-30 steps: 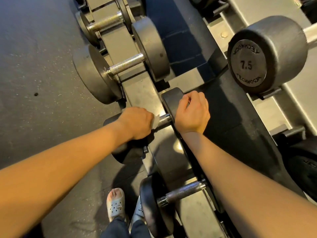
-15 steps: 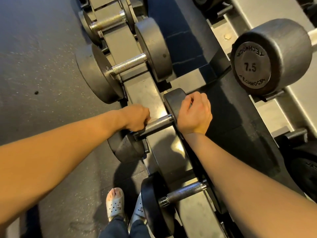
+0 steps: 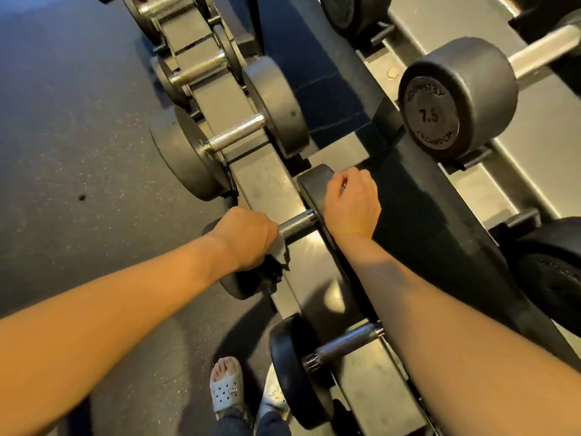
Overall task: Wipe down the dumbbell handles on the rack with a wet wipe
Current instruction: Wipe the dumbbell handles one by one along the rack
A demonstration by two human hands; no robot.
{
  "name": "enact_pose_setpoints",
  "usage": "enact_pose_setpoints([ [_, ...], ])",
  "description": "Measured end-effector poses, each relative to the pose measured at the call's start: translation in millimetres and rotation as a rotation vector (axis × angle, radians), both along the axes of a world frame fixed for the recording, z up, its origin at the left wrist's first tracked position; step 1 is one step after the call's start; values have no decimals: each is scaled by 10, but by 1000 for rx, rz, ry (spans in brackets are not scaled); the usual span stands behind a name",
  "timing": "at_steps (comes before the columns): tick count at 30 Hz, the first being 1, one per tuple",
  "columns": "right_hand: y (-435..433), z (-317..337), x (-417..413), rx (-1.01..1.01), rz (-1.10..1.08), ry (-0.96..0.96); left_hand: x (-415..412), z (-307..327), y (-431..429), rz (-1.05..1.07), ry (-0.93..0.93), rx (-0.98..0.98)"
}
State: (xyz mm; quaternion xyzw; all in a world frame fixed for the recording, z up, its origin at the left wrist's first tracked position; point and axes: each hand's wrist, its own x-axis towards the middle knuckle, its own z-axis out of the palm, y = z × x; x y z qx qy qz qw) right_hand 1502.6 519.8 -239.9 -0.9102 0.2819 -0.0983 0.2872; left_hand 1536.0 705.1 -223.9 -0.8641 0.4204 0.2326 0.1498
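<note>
Steel, knurled and bright, shows on the short stretch of handle that lies bare between our two hands. Our left hand is closed round the outer end of that handle. Its fingers wrap under the bar with the wet wipe bunched inside the grip, and a pale corner hangs out just below the knuckles. Our right hand is curled over the top rim of the inner head, fingers hooked on it, which we take as steadying the dumbbell.

We judge this handle to be mid-wipe; whether the bare stretch has had the cloth over it we cannot tell. Two more handles, one just beyond the left hand and one farther off, lie up the rack. A nearer handle sits under our right forearm. None reads as wet or dry, so we cannot say how many are left.

The wipe's run is short. It is stopped by the outer head below the left wrist and by the inner head at the right hand. The rack's rail passes close beneath the bar, so we expect little room for fingers there. Open floor lies outward of the left forearm, free for the elbow.
</note>
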Motion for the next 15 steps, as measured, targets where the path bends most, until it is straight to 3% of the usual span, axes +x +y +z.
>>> enact_pose_setpoints([
  [2,82,125,-157,23,27,-6,-86,29,2,224,-8,-248],
  [5,461,213,-696,62,64,-237,-141,20,-45,752,232,-710],
  [8,872,130,-1023,552,-68,-271,-162,19,-109,1017,603,-910],
  [11,933,-14,-897,1049,-356,-139,-178,38,-108,979,797,-853],
  [13,879,-107,-749,1212,-528,-103,-163,15,-53,941,744,-832],
  [15,787,-198,-569,1339,-787,-138,-120,-53,36,917,414,-797],
])
